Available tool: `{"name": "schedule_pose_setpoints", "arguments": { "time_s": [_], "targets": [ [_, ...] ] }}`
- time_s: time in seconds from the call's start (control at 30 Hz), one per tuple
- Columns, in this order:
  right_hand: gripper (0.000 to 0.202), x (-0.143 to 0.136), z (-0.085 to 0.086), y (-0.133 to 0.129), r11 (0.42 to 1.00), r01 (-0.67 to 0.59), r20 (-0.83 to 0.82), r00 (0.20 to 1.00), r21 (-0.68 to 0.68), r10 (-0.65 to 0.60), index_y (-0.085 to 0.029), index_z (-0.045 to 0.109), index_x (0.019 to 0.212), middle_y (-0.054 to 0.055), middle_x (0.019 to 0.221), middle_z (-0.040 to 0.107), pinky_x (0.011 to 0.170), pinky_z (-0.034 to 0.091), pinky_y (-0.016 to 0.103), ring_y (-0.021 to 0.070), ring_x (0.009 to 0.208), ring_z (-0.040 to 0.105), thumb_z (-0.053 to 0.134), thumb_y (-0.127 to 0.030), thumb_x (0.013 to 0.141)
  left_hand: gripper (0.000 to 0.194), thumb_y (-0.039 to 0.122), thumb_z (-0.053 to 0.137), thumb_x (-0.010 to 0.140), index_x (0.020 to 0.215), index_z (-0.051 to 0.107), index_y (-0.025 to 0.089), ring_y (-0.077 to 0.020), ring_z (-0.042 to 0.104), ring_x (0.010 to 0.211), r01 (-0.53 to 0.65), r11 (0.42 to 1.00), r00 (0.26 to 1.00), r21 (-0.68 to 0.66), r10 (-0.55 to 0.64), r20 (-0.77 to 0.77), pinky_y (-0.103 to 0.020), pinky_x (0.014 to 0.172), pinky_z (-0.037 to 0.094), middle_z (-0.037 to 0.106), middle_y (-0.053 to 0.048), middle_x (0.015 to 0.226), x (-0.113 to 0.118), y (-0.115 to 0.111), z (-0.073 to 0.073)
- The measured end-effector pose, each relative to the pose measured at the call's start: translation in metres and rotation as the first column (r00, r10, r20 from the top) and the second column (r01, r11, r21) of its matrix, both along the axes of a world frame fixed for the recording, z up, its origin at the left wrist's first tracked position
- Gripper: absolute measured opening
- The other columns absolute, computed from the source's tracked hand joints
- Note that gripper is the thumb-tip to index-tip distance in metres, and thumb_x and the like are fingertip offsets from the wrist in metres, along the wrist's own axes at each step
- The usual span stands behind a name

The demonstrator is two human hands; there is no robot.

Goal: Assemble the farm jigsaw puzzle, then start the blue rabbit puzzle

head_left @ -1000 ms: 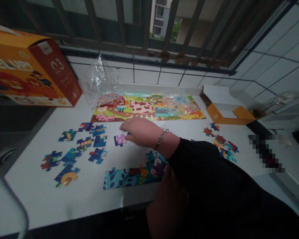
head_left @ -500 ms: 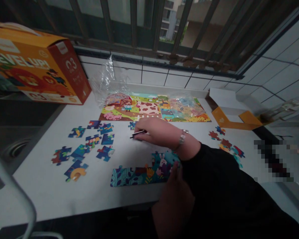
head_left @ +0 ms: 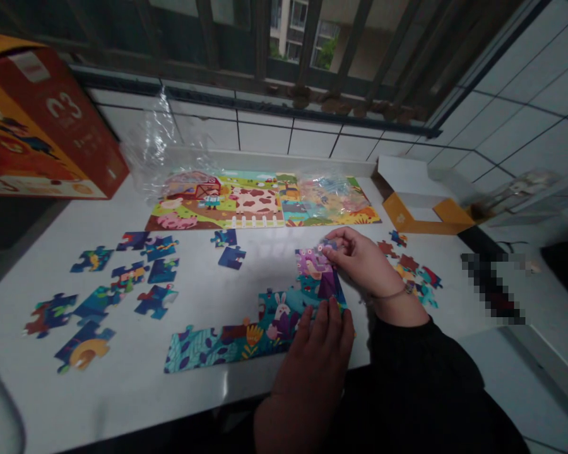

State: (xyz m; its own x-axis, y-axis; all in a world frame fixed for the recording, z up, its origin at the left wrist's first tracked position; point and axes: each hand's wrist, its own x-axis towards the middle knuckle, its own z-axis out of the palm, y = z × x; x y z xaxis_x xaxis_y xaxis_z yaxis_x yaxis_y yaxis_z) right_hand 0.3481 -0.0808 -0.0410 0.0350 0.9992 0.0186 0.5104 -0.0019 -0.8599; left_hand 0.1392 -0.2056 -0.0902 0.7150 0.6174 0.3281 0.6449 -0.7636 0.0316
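My right hand (head_left: 360,258) pinches a small purple puzzle piece (head_left: 329,246) at the top right of the joined puzzle section (head_left: 208,347). That section lies along the counter's front and rises at its right side, showing a white rabbit and a purple part with a bird. My left hand (head_left: 312,353) rests with its fingers apart on the section's lower right. Two loose blue pieces (head_left: 231,257) lie left of my right hand. Several more loose pieces (head_left: 97,304) are spread at the left, and another group (head_left: 408,263) lies right of my right wrist.
Two finished picture boards (head_left: 255,200) lie at the back, with clear plastic wrap (head_left: 156,151) on and beside them. An orange and red box (head_left: 71,120) stands back left. An open orange and white box (head_left: 402,217) sits back right, before a tiled wall.
My right hand has moved right, from the middle of the counter to the section's upper right. The left hand now lies spread on the section. The view has shifted, and the purple part is uncovered.
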Motion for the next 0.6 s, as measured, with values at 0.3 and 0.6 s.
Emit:
{"name": "schedule_pose_setpoints", "arguments": {
  "time_s": [0.3,0.6],
  "targets": [
    [0.023,-0.006,0.006,0.003,0.997,0.027,0.366,0.929,0.065,-0.049,-0.023,0.074,0.115,0.000,0.087,0.070,0.074,0.046,0.033,0.0200,0.077,0.062,0.079,-0.035,0.095,0.071,0.038,0.058,0.108,0.172,0.043,0.011,-0.0361,0.049,0.158,0.046,0.998,0.996,-0.048,-0.050,-0.079,-0.054,0.127,0.044,0.048,-0.024,0.175,-0.007,0.003,0.013],
    [0.011,-0.005,-0.002,0.007,0.992,-0.075,0.500,0.866,0.104,0.013,-0.022,0.074,0.105,0.007,0.109,0.068,0.096,0.052,0.040,0.0244,0.102,0.067,0.081,-0.026,0.098,0.060,0.035,0.054,0.111,0.166,0.053,0.012,-0.0345,0.057,0.150,0.026,1.000,0.999,-0.002,-0.026,-0.036,-0.051,0.122,0.047,0.060,-0.021,0.166,-0.005,0.005,0.016]
  ]
}}
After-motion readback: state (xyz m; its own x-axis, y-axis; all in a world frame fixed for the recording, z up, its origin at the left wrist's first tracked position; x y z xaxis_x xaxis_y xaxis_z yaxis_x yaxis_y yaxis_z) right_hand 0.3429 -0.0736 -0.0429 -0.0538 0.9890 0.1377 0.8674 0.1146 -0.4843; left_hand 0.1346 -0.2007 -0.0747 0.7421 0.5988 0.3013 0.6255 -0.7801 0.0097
